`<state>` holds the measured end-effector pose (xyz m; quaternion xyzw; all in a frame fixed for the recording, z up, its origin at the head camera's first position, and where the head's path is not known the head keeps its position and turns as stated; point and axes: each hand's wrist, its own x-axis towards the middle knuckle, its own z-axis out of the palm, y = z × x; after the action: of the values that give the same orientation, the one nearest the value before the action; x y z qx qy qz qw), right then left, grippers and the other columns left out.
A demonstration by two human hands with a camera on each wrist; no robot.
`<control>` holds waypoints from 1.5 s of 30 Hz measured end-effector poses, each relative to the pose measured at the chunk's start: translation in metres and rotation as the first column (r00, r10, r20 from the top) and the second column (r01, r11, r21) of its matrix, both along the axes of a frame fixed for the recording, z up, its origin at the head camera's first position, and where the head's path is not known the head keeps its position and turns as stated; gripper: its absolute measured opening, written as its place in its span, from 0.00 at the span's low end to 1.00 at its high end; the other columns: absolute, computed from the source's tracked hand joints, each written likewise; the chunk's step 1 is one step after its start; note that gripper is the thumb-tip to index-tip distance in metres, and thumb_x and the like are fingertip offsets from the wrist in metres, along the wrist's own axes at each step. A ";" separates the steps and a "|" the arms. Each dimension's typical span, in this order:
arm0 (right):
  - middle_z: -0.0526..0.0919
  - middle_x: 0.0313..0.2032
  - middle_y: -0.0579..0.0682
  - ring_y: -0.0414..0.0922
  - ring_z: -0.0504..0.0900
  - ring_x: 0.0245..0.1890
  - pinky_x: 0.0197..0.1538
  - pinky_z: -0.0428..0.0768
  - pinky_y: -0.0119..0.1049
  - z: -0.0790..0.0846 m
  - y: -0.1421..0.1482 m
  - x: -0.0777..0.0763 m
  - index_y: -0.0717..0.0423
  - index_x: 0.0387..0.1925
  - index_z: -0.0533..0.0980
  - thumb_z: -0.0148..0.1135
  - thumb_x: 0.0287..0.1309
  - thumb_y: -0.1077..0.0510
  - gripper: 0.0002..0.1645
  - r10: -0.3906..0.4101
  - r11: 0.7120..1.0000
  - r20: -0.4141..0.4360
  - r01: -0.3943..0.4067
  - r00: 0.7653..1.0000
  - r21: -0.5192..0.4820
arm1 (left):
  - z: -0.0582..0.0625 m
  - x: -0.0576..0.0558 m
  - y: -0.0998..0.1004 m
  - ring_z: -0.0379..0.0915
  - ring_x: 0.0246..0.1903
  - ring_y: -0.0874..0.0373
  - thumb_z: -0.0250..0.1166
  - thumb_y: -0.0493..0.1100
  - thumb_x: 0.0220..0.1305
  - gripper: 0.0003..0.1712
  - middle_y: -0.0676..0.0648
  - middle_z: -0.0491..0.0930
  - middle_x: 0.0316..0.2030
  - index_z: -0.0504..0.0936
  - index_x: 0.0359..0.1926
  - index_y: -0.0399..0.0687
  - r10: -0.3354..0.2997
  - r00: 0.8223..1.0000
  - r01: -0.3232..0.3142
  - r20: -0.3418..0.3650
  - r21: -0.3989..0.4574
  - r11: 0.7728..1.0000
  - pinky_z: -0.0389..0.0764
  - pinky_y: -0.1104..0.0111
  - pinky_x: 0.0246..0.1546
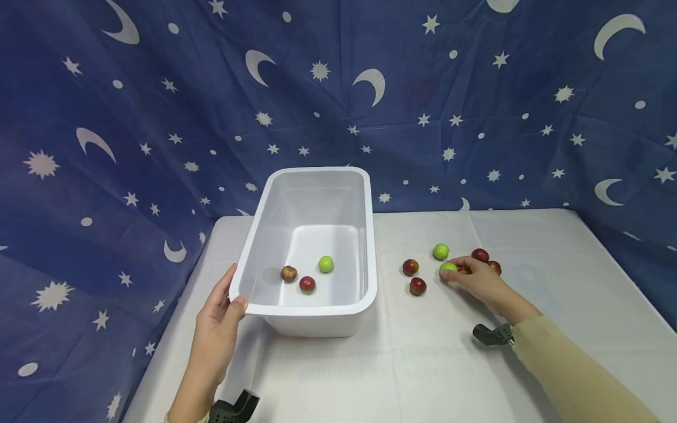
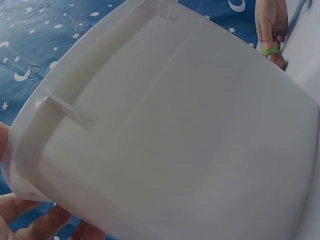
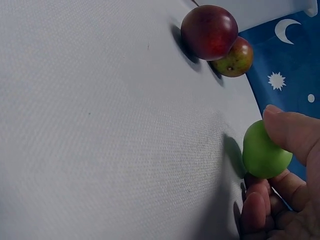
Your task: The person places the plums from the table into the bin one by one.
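left hand [image 1: 215,332]: gripping tub [image 1: 304,309] rim, near left corner | right hand [image 1: 483,286]: pinching green fruit [image 1: 447,268], right of tub at worktop [image 1: 412,364] | just beyond: second green fruit [image 1: 441,251] | between tub and right hand: two reds [image 1: 418,286] | beside right hand: red pair [image 1: 480,255] | inside tub: third green fruit [image 1: 325,264], two more reds [image 1: 307,285]
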<state>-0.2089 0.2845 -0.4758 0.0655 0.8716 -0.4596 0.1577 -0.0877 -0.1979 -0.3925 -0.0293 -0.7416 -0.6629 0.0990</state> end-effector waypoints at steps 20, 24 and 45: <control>0.70 0.57 0.58 0.52 0.70 0.54 0.55 0.73 0.43 0.002 -0.004 0.005 0.61 0.64 0.64 0.59 0.60 0.34 0.44 -0.048 0.996 0.003 0.048 0.999 -0.078 | -0.003 0.000 -0.001 0.53 0.68 0.45 0.49 0.35 0.74 0.31 0.46 0.53 0.72 0.58 0.74 0.56 -0.011 1.000 0.011 -0.012 0.021 1.000 0.71 0.74 0.53; 0.73 0.54 0.58 0.53 0.71 0.50 0.49 0.74 0.42 0.010 -0.003 0.004 0.59 0.68 0.62 0.59 0.59 0.32 0.47 -0.058 0.996 0.014 0.059 0.998 -0.068 | -0.003 -0.001 -0.001 0.53 0.68 0.45 0.49 0.34 0.74 0.31 0.46 0.53 0.72 0.58 0.74 0.56 -0.015 1.000 0.015 -0.015 0.036 0.999 0.71 0.73 0.54; 0.71 0.58 0.55 0.50 0.70 0.54 0.55 0.70 0.43 0.114 -0.051 -0.008 0.58 0.63 0.63 0.62 0.60 0.37 0.40 0.087 0.953 -0.153 -0.127 0.984 -0.275 | -0.005 -0.002 0.000 0.56 0.67 0.46 0.49 0.33 0.73 0.31 0.46 0.56 0.71 0.59 0.74 0.53 -0.007 1.000 0.008 -0.025 0.032 0.999 0.72 0.73 0.53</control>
<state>-0.2168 0.2334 -0.3617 -0.0372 0.8078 -0.5739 0.1290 -0.0896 -0.1984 -0.3973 -0.0386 -0.7293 -0.6748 0.1062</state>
